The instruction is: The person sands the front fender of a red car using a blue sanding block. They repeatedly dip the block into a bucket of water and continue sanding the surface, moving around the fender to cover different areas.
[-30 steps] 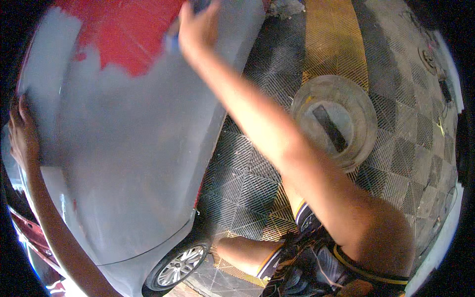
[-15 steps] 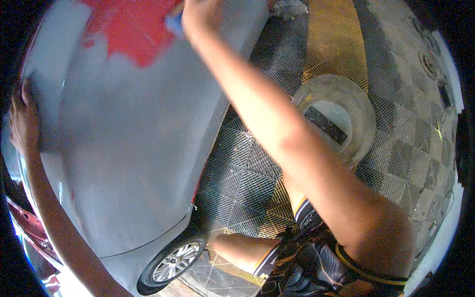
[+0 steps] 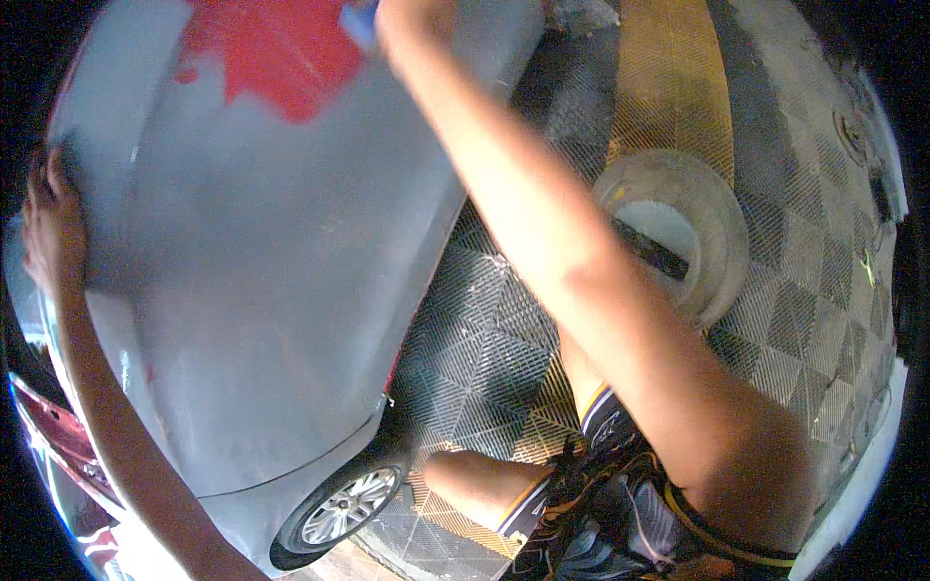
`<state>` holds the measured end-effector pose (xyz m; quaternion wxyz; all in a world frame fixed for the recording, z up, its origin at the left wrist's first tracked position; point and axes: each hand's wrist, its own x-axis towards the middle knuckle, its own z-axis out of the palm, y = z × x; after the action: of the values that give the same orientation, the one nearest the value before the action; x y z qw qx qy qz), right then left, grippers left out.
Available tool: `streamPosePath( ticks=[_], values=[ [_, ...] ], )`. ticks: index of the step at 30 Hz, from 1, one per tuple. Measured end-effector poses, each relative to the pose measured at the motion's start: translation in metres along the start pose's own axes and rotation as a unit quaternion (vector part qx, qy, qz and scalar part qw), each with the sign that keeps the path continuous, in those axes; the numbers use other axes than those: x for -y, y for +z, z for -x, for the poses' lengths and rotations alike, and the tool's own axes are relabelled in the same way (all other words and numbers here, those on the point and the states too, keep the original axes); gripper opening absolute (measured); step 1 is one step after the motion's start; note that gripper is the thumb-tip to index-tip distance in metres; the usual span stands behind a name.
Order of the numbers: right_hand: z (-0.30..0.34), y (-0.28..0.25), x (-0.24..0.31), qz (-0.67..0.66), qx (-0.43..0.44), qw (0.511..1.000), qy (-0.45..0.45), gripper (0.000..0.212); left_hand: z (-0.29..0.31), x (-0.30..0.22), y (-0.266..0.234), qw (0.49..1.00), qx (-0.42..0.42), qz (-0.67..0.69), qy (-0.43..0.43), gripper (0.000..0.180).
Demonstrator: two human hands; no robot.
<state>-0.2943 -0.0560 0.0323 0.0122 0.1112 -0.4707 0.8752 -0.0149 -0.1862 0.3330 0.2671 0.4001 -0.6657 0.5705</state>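
- Held the right hand (image 3: 415, 24) at the very top of the view, over the far part of the grey car panel (image 3: 271, 261), with its fingers blurred and partly out of the picture.
- Could not tell its grip: perhaps closed around the blue thing (image 3: 359, 24), perhaps only pressing against it.
- Had the blue thing just at the left side of the right hand, beside the upper right border of the red patch (image 3: 291, 63). Could not make out its kind or its long axis from so small a visible corner.
- Found the red patch to the left of the right hand and reaching a little lower in the view, with a ragged, blurred border against the grey.
- Judged this the relation of most weight: red to the left, blue in between, and the right hand much the nearer of the two.
- Saw the panel's long way running from the wheel (image 3: 349, 505) at the bottom toward the top of the view, with the right forearm (image 3: 528, 194) slanting over its right edge from lower right to upper left.
- Rested the left hand (image 3: 55, 228) at the panel's left edge, unclenched, with fingers extended up the view and nothing visible in them, well apart from the blue thing.
- Noted a round tub (image 3: 722, 237) on the tiled floor (image 3: 475, 349), right of the forearm and partly behind it, with a dark bar (image 3: 661, 255) inside, its long axis slanting down to the right.
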Motion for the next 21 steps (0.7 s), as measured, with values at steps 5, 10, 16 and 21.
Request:
streamPosePath(
  ticks=[5,10,16,21],
  values=[
    [0.178,-0.008,-0.029,0.05,0.059,0.996,0.034,0.079,0.018,-0.035,-0.031,1.0,0.007,-0.016,-0.024,0.07],
    [-0.025,0.044,0.015,-0.049,-0.035,0.997,0.052,0.067,0.002,-0.02,-0.036,0.999,0.0,0.011,-0.034,0.071],
    [-0.022,0.03,0.025,0.015,-0.004,1.0,0.016,0.076,0.014,-0.044,-0.037,0.998,0.02,-0.018,-0.056,0.07],
    [0.175,-0.024,-0.028,0.037,0.133,0.988,0.066,0.085,0.015,-0.038,-0.031,0.999,0.01,-0.003,-0.032,0.07]
  ],
)
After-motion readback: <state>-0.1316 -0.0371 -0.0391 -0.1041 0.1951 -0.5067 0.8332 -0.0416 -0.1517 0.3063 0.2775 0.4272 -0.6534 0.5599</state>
